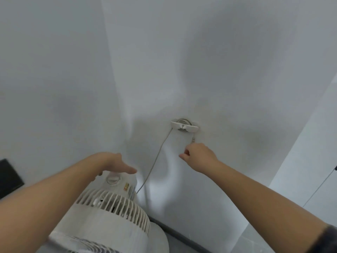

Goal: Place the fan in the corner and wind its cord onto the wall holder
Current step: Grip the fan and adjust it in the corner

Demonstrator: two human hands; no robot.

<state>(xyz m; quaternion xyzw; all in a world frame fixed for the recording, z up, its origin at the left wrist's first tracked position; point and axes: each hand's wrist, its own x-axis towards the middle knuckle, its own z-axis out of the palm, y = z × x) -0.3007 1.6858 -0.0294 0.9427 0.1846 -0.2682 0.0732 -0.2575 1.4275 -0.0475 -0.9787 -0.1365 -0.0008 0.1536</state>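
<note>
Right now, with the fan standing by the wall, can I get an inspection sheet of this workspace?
Surface: grey floor, dark skirting, white wall.
Job's things: white fan stands by the corner; wall holder seems to carry wound cord.
Clutter: nothing seen.
Hands: left hand open above the fan; right hand curled just under the plug end, grip unclear.
Cables: cord hangs from holder to fan.
Surroundings: black panel left; thin dark cable right.
</note>
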